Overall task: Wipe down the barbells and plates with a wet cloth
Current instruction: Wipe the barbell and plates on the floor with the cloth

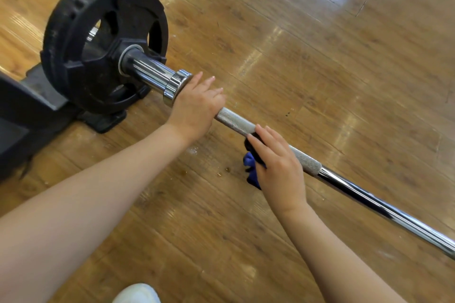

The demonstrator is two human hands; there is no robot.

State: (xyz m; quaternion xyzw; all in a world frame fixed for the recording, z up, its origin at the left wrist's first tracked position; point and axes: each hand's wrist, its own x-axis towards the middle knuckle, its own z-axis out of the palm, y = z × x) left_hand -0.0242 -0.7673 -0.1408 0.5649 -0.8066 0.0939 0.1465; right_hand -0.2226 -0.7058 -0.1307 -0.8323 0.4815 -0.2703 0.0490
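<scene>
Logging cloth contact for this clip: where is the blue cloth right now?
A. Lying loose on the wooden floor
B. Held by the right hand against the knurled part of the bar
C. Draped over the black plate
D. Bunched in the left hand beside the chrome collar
B: the right hand holds the blue cloth against the knurled part of the bar, while the left hand grips the bare bar beside the chrome collar.

Barbell [357,187] runs diagonally across wooden floor [295,56], splitting reach space. Far side of bar: open floor. Near side: open floor, white shoe [136,294] at bottom edge. Left end blocked by black plate [98,39] on sleeve, dark stand [22,118] just behind. Left hand [194,108] against collar [176,86], right hand [278,165] with blue cloth [252,167] occupy knurled stretch; short bare gap between hands.
</scene>
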